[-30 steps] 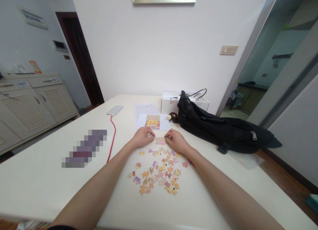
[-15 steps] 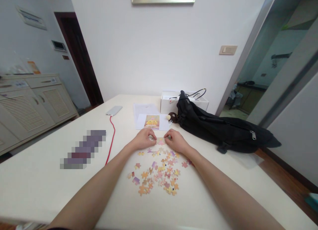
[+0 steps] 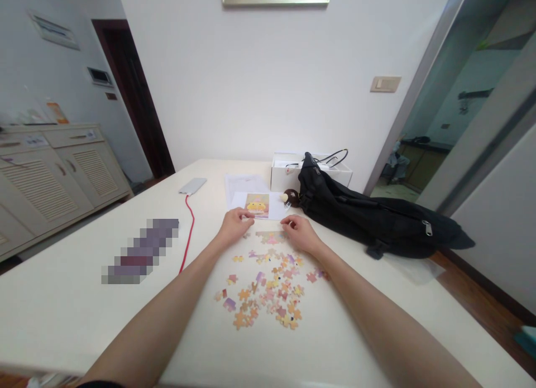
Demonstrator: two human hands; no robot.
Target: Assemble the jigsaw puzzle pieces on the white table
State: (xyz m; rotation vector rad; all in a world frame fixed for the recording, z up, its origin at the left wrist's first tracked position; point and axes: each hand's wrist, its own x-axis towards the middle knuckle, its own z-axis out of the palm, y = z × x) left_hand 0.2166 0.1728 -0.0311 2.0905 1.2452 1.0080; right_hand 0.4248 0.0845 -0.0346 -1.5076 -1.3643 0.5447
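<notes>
A joined strip of jigsaw puzzle, greyish with a pink patch, lies flat between my hands. My left hand is left of the strip and apart from it, thumb and forefinger parted, with nothing visible in them. Beneath its fingers lies a small puzzle piece. At the strip's right end hovers my right hand, fingers loosely curved with a gap at the thumb; its other fingertips are partly hidden. Several loose puzzle pieces, orange, yellow, pink and purple, are spread nearer to me between my forearms.
Behind the strip, a printed picture lies on white paper. A black bag and a white box occupy the back right. To the left are a pale power bank, its red cable and a blurred-out object.
My left hand has drawn back leftward from the strip and its fingers have parted. My right hand has shifted slightly right, uncovering more of the strip.
</notes>
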